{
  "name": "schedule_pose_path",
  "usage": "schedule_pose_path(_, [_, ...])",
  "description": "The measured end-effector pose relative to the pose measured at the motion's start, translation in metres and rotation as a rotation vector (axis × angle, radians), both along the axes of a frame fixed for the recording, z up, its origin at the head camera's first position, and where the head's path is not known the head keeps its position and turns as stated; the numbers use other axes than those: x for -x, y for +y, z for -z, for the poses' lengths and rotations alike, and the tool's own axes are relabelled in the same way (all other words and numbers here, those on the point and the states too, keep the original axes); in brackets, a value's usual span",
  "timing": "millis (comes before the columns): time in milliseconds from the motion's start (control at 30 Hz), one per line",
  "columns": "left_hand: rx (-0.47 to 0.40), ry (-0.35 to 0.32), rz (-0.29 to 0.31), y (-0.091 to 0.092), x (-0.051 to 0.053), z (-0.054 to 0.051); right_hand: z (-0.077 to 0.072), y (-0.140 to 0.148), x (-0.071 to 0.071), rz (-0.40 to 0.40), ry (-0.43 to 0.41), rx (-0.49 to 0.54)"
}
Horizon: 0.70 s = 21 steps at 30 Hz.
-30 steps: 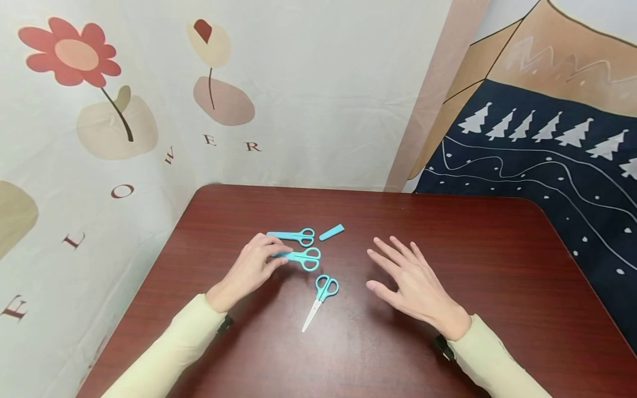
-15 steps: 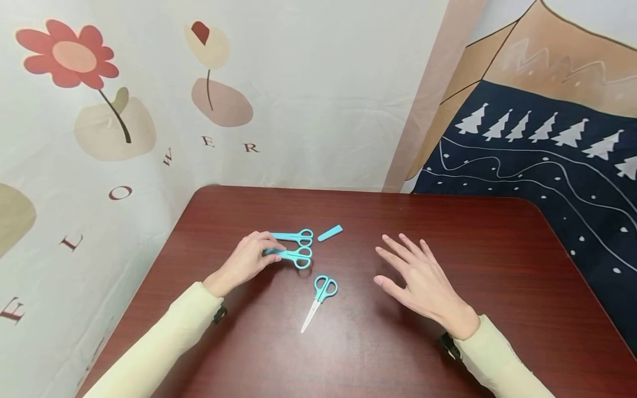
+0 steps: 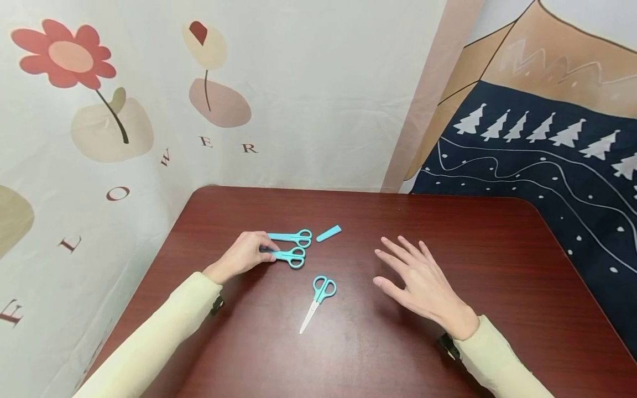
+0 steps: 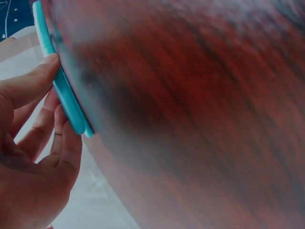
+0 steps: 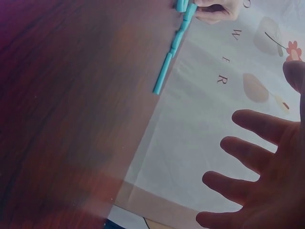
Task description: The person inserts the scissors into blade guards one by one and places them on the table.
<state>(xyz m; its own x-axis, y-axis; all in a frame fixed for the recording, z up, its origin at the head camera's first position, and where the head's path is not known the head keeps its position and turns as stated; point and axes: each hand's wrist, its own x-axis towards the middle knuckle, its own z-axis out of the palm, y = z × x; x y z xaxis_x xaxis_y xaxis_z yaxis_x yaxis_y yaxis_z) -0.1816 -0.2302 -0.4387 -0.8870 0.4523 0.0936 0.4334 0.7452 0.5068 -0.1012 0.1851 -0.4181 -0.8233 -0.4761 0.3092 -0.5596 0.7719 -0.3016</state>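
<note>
The white backdrop (image 3: 318, 99) reads FLOWER in reddish-brown. The left hand (image 3: 242, 257) pinches sheathed scissors (image 3: 285, 255), farther left than a second ago, just beside another sheathed pair (image 3: 282, 237); the right hand (image 3: 423, 282), fingers spread, is over the table (image 3: 358, 354), right of bare-bladed scissors (image 3: 318, 297).

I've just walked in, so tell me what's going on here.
A person's left hand pinches a pair of sheathed turquoise scissors with looped handles. Just beyond lies a second sheathed turquoise pair, with a loose, flat blue sheath near its handles. A third pair, turquoise-handled with bare silvery blades, lies closer in. The right hand, fingers spread, holds nothing over the dark red wood-grained table.
</note>
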Motion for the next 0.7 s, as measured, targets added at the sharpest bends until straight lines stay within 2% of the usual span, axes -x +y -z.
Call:
schedule_pose_path(267, [0.027,-0.015,-0.004,-0.003,0.003,0.007,0.002,-0.001,0.0,-0.008,-0.004,-0.015])
schedule_pose_path(533, [0.055,-0.006,0.014,-0.003,0.004,0.008,0.003,-0.007,0.002,-0.025,-0.013,-0.048])
schedule_pose_path(700, [0.084,0.013,0.022,-0.007,-0.001,0.008,0.007,-0.015,0.001,-0.061,-0.012,-0.071])
